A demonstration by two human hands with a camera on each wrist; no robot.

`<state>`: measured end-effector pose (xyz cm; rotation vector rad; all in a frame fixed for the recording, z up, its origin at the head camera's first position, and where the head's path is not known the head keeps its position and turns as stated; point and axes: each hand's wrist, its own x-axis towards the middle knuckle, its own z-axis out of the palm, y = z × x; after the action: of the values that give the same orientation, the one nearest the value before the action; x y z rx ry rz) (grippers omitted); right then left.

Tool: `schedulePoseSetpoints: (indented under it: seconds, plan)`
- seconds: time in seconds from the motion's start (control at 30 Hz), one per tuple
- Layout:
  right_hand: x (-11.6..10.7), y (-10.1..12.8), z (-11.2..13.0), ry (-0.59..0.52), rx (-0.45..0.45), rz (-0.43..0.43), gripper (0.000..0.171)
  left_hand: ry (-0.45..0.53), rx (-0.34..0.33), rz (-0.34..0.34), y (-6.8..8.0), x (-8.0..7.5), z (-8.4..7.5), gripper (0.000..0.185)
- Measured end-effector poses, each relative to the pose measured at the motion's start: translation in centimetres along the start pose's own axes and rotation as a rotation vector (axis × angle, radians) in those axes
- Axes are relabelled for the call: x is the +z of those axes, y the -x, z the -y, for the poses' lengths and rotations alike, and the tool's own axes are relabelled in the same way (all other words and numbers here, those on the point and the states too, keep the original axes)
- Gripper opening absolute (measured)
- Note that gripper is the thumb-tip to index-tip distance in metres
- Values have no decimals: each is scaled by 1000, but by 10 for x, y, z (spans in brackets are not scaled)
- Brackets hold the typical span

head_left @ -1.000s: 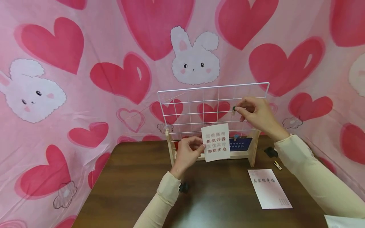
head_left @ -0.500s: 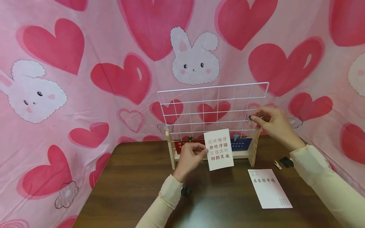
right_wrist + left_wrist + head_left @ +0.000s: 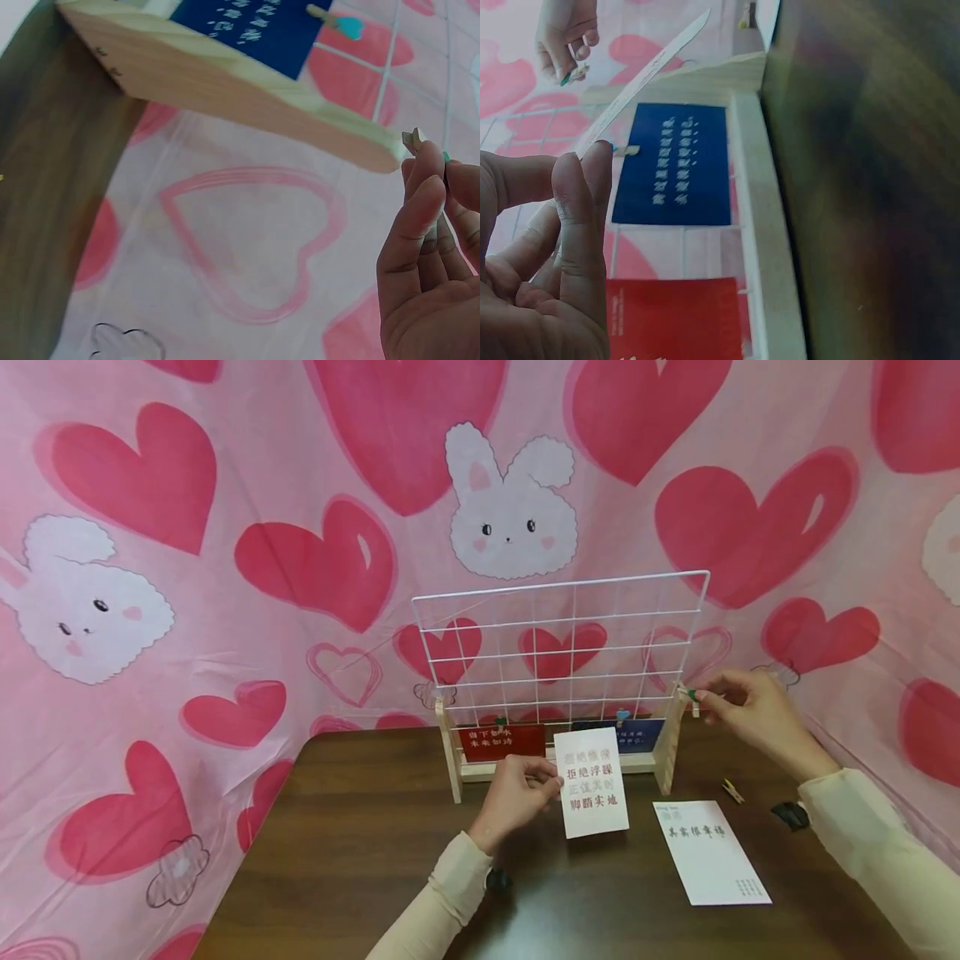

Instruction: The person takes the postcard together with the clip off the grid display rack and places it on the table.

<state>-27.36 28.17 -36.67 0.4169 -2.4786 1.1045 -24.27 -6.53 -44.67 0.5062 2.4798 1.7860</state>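
Left hand (image 3: 520, 793) pinching upright white card (image 3: 595, 782), long axis vertical, right hand (image 3: 742, 706) pinching small clothespin (image 3: 691, 697).

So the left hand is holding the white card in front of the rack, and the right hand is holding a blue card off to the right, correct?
Not quite. The left hand does hold the white card in front of the rack, but the right hand pinches a small green-tipped clothespin, not a blue card. The head view shows this; the blue card hangs clipped on the rack.

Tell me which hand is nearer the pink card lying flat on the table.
Left. The left hand, gripping a white card, is just left of the pink card; the right hand is raised above it, by the rack's post.
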Motion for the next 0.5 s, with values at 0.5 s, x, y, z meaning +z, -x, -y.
schedulePoseSetpoints:
  seconds: [0.5]
  plan:
    - [-1, 29, -50, 104, 115, 49, 13, -10, -47, 64, 6, 24, 18, 11]
